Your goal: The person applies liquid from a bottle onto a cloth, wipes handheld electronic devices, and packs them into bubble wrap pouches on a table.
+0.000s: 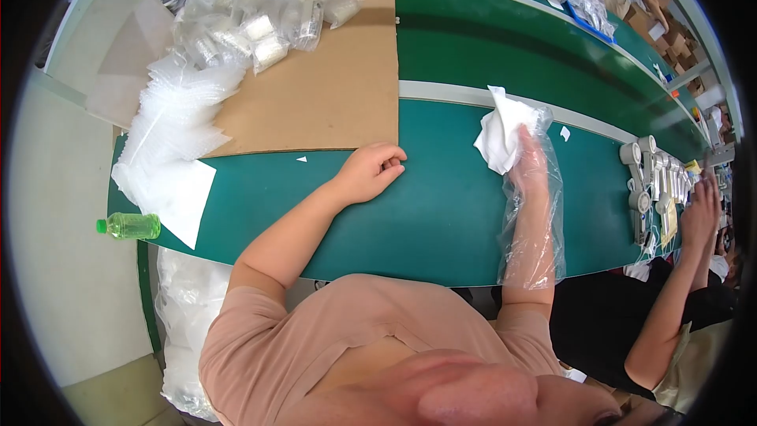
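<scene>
Head view suggested that doing this step well called for a firm grip on the crumpled white sheet over the green tabletop, with the clear plastic bag around the forearm guarded against snagging. The right hand was closed on that sheet, its forearm pointing forward. The left hand, elbow bent, lay loosely curled beside the cardboard, nothing visible in it.

Open run of desk between left hand and right hand; second gap right of clear bag, ending at row of white devices. Left end obstructed by white sheets, green bottle. Green back panel rises behind, limiting forward passage.
</scene>
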Demonstrator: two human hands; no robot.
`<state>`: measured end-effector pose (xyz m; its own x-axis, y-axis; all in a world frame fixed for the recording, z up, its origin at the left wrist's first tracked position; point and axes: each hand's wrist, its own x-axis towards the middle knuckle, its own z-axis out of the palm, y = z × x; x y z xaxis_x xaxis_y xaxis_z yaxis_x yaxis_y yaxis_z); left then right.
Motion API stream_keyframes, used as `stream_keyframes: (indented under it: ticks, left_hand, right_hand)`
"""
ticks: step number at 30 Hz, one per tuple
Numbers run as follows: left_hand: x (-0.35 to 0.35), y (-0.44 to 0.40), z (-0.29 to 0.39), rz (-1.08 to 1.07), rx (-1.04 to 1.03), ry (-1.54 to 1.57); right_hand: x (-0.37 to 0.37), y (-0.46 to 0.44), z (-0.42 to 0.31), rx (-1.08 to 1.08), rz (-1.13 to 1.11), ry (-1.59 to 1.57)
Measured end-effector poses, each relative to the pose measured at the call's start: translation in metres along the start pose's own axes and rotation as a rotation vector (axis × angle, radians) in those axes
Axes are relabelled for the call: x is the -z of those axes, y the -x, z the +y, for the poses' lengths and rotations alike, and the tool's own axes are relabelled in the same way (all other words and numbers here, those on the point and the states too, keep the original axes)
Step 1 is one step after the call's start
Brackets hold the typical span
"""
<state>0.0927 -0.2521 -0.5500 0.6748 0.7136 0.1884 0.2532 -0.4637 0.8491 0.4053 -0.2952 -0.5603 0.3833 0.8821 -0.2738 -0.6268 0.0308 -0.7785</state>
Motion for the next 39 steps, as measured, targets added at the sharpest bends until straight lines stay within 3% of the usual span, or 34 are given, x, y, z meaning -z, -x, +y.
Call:
stream_keyframes:
  ticks: [18,39]
  left_hand:
    - [-0.001,-0.001,0.008,-0.003,0.067,0.017]
    - [-0.007,-0.002,0.004,0.031,0.078,-0.002]
  right_hand:
    - [-0.015,0.013,-0.007,0.001,0.035,0.015]
    - [-0.01,0.01,-0.007,-0.009,-0.08,-0.044]
